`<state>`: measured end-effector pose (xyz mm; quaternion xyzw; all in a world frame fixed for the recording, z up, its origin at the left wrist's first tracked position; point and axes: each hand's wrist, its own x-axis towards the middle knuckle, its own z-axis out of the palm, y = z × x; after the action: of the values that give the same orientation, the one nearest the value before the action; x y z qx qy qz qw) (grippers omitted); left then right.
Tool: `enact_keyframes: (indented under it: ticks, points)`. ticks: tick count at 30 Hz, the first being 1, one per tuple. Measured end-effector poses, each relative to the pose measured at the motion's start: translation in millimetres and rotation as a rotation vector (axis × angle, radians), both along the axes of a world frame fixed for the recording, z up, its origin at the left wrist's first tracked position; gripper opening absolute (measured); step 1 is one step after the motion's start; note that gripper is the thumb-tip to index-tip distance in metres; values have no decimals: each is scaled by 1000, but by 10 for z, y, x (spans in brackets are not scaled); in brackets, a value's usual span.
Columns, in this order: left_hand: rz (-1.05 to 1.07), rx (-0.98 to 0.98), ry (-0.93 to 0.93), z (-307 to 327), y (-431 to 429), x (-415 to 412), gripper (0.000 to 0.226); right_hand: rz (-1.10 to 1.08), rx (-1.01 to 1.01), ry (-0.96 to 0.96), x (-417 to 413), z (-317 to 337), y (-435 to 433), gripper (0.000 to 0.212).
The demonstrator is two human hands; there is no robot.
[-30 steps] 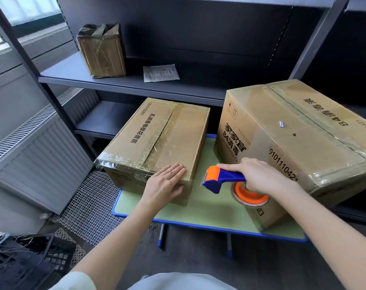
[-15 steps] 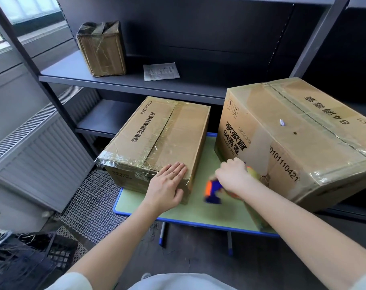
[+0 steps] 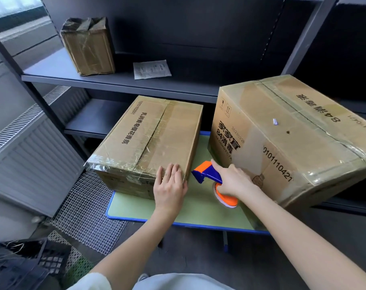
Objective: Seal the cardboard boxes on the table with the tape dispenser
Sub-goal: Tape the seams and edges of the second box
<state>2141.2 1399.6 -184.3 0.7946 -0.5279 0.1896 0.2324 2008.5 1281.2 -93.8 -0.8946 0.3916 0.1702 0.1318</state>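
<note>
The blue-and-orange tape dispenser (image 3: 207,176) is in the gap between the two cardboard boxes, just above the green bench (image 3: 196,212), with its nose turned toward the smaller box. The right hand (image 3: 233,182) grips it, fingers curled round the handle above the orange roll. The left hand (image 3: 170,185) lies flat, fingers straight, on the near right corner of the smaller cardboard box (image 3: 148,139), apparently steadying it. That box already carries clear tape along its centre seam and a wrinkled band over its near edge. The larger cardboard box (image 3: 293,143), which sits tilted at the right of the bench, likewise shows tape down its top seam and over its edges. Judging by this, the main sealing looks largely done, and what seems left is an extra strip near the corner under the left hand; the undersides and far ends are hidden, so I cannot tell whether they are sealed. Behind, a small plastic-wrapped box (image 3: 88,47) and a paper sheet (image 3: 151,69) rest on the dark shelf (image 3: 52,68).
</note>
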Motion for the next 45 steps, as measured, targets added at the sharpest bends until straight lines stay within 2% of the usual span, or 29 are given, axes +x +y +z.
enact_keyframes:
  ticks: [3, 6, 10, 14, 19, 24, 26, 29, 32, 34, 39, 43, 45]
  points:
    - [-24, 46, 63, 14, 57, 28, 37, -60, -14, -100, 33, 68, 12, 84]
    - [-121, 83, 133, 98, 182, 121, 48, -62, -137, -290, 179, 189, 83, 77]
    - [-168, 42, 221, 227, 429, 373, 40, 130, -376, -446, 576, 240, 215, 74]
    - [-110, 106, 250, 288, 677, 662, 43, 259, -423, -604, 983, 28, 288, 81]
    - [-166, 230, 224, 260, 760, 762, 51, 298, -464, -640, 1180, -208, 352, 72]
    - [-190, 237, 169, 306, 705, 814, 47, 349, -644, -671, 1105, -315, 326, 66]
    - [-189, 234, 169, 316, 736, 920, 46, 469, -612, -716, 1085, -330, 436, 56]
    - [-38, 244, 168, 300, 854, 1183, 49, 624, -404, -709, 1128, -370, 645, 55]
    - [111, 285, 167, 299, 991, 1463, 54, 575, -122, -579, 1186, -400, 748, 52]
    - [111, 312, 175, 296, 1049, 1535, 55, 536, -20, -470, 1197, -435, 735, 49]
    - [81, 320, 143, 269, 1086, 1385, 54, 538, -30, -360, 1133, -332, 615, 52]
    - [-34, 131, 125, 331, 1099, 1183, 41, 425, 17, -319, 793, -224, 439, 59]
    - [-26, 24, 159, 348, 1142, 1208, 34, 350, 46, -321, 618, -208, 361, 54]
